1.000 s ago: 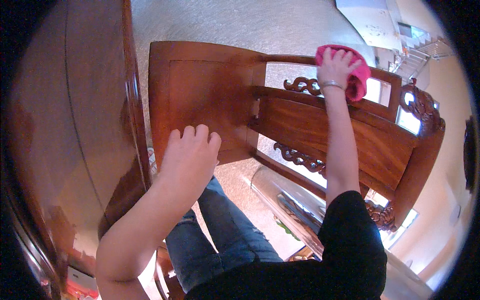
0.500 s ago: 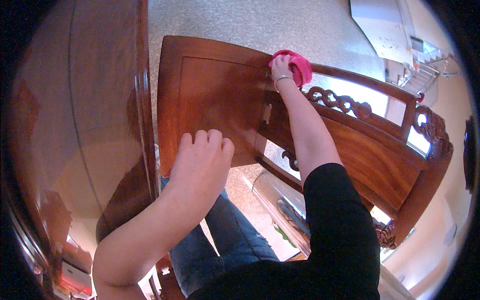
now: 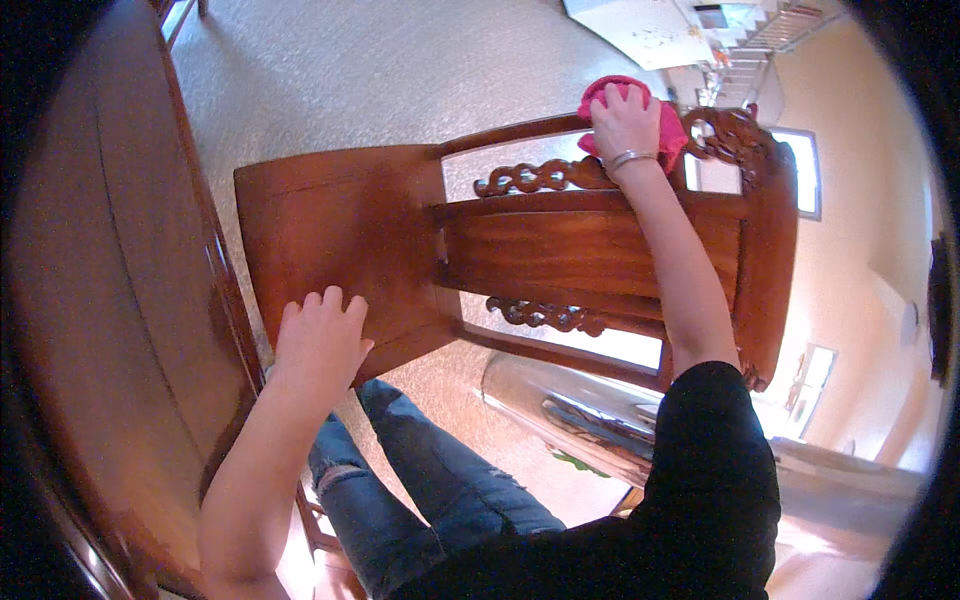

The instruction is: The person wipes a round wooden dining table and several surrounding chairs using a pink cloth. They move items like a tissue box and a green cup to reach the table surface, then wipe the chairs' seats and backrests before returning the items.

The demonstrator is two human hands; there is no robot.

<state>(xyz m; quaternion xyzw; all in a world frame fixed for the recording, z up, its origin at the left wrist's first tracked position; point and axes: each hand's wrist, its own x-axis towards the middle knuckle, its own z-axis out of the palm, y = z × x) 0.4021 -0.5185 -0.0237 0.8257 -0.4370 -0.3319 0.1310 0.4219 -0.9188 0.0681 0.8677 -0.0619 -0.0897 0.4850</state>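
A dark reddish wooden chair [image 3: 590,250] with a carved openwork backrest stands in front of me, its seat [image 3: 340,220] toward the left. My right hand [image 3: 628,125], a bangle at its wrist, presses a pink cloth [image 3: 672,135] against the far upright of the backrest, near the carved top rail. Its fingers are spread over the cloth and wrapped onto it. My left hand [image 3: 322,335] is over the near front corner of the seat, fingers apart and a little bent, holding nothing. Whether its fingertips touch the wood is hard to tell.
A glossy dark wooden table [image 3: 110,260] runs along the left side, close to the seat's front edge. Beyond the chair stretches a speckled grey floor [image 3: 350,70]. A shiny bench-like surface [image 3: 570,400] lies behind the chair at right, and a staircase [image 3: 765,40] is far off.
My right hand and the cloth have moved right along the chair's upright, from near the seat toward the top rail. My left hand has shifted left and down. The view has turned.
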